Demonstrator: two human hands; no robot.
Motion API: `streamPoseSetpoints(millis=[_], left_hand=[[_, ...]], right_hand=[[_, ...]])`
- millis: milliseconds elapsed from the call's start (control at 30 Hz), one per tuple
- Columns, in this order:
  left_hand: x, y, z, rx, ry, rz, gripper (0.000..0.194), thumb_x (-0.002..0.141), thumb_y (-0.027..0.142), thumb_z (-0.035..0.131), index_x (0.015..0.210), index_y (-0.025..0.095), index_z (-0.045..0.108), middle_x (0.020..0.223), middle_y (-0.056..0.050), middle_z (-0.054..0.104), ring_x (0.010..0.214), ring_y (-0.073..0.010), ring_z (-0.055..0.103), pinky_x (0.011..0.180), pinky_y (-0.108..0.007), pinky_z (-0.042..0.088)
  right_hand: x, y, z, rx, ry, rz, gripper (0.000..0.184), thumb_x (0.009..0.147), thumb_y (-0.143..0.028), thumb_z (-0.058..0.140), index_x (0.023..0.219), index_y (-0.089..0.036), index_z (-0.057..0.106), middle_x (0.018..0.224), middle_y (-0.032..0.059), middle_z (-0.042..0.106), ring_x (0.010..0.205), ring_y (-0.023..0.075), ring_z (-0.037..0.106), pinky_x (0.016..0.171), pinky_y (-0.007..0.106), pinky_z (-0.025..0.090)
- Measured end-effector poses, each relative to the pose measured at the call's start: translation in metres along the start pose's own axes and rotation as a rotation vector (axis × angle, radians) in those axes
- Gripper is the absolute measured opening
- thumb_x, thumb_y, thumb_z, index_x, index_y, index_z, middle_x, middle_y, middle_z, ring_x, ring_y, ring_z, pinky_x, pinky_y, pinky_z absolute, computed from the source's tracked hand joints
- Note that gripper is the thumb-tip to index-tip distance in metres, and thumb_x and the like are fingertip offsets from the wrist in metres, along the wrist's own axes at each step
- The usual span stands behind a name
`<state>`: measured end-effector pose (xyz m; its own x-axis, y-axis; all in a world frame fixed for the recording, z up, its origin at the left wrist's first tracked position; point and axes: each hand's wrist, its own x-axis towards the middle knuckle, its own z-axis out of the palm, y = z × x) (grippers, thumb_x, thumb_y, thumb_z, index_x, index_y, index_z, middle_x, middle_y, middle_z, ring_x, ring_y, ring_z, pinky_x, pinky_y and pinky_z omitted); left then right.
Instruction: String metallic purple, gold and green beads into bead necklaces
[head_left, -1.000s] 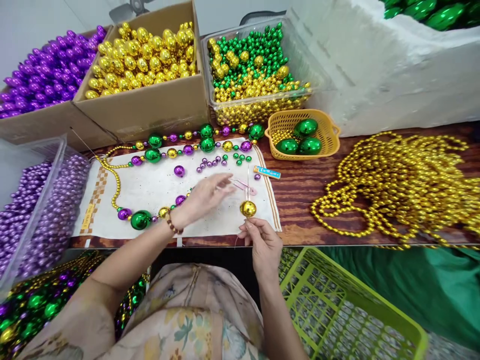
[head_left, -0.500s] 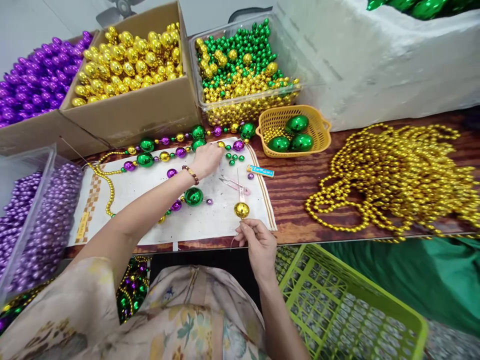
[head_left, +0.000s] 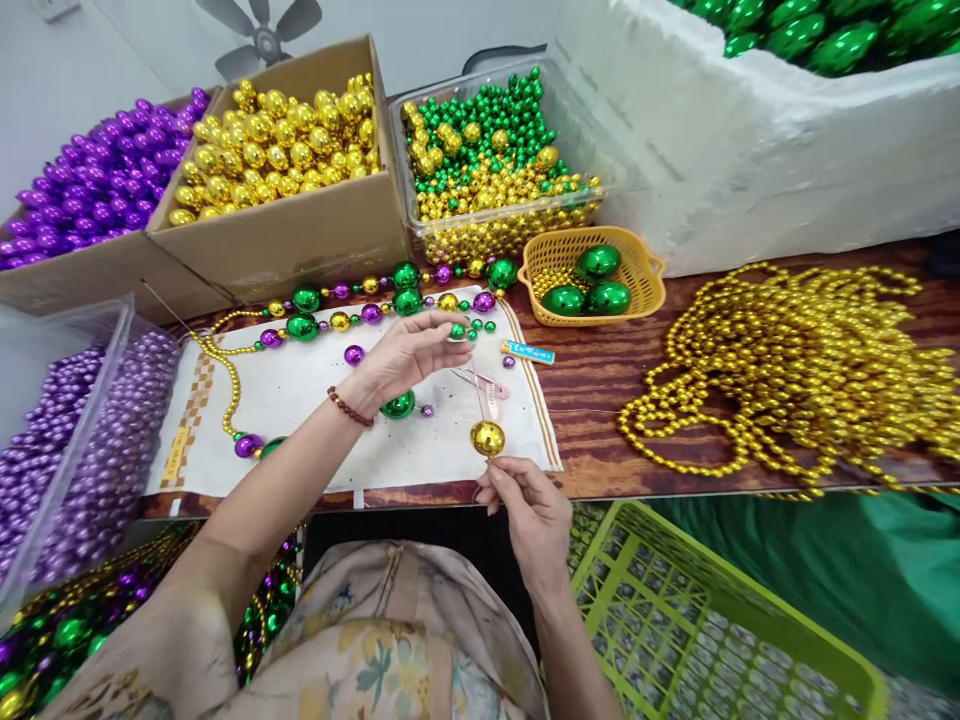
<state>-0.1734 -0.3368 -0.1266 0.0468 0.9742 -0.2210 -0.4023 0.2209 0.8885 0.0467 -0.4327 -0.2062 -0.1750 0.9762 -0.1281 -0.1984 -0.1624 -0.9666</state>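
My left hand [head_left: 409, 355] is over the white cloth [head_left: 315, 390], thumb and fingertips closing around a small green bead [head_left: 457, 331]. Just below them rises the thin needle [head_left: 478, 388], with a large gold bead [head_left: 487, 438] threaded on it. My right hand [head_left: 529, 505] pinches the needle's lower end under that bead at the table's front edge. Several small green beads [head_left: 478, 334] lie beyond my left fingertips. Pink-handled snips [head_left: 491, 385] rest behind the needle. Partly hidden by my left arm, a bead strand with a large green bead [head_left: 398, 404] lies on the cloth.
A finished-looking bead strand [head_left: 371, 313] runs along the cloth's back. Behind stand boxes of gold beads [head_left: 285, 140] and purple beads [head_left: 97, 180], and a clear bin [head_left: 487, 215]. An orange basket [head_left: 540, 305] and heaped gold chains [head_left: 787, 370] are right; a green crate [head_left: 810, 620] is below.
My left hand has drawn back from the loose green beads toward the needle tip, a bead at its fingertips. My right hand still holds the needle. The whole view has shifted slightly.
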Motion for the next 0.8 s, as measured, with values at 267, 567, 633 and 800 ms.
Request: streamPoseSetpoints(millis=[267,567,633,800], left_hand=[[-0.031,-0.011,0.006,-0.249,0.034,-0.024,0.015,0.092,0.024,0.071,0.103,0.016,0.076,0.094,-0.008,0.074,0.092,-0.0178,0.073,0.1,-0.039,0.057],[-0.033,-0.013,0.001,-0.217,0.002,-0.02,0.015,0.091,0.028,0.073,0.102,0.018,0.074,0.091,-0.005,0.071,0.088,-0.0188,0.074,0.097,-0.043,0.058],[-0.032,-0.012,-0.001,-0.196,0.002,-0.019,0.015,0.09,0.029,0.074,0.098,0.017,0.073,0.089,-0.005,0.071,0.085,-0.019,0.075,0.097,-0.044,0.058],[-0.029,-0.013,-0.005,-0.18,-0.028,-0.021,0.018,0.089,0.03,0.075,0.097,0.015,0.073,0.086,-0.005,0.071,0.081,-0.0179,0.075,0.094,-0.044,0.061]], right_hand=[[-0.011,-0.018,0.004,-0.04,-0.065,-0.029,0.014,0.088,-0.031,0.072,0.085,-0.017,0.073,0.063,0.002,0.071,0.046,0.0127,0.065,0.042,0.019,0.054],[-0.011,-0.03,0.003,-0.005,-0.069,-0.02,0.013,0.085,-0.03,0.075,0.082,-0.017,0.074,0.059,0.0012,0.069,0.042,0.0122,0.063,0.039,0.019,0.053],[-0.01,-0.031,0.002,0.003,-0.082,-0.02,0.012,0.085,-0.029,0.075,0.082,-0.017,0.075,0.059,0.0009,0.068,0.041,0.0115,0.062,0.039,0.018,0.052],[-0.01,-0.033,-0.001,-0.002,-0.097,-0.008,0.012,0.085,-0.028,0.075,0.081,-0.017,0.074,0.058,0.0005,0.068,0.041,0.0111,0.061,0.039,0.018,0.051]])
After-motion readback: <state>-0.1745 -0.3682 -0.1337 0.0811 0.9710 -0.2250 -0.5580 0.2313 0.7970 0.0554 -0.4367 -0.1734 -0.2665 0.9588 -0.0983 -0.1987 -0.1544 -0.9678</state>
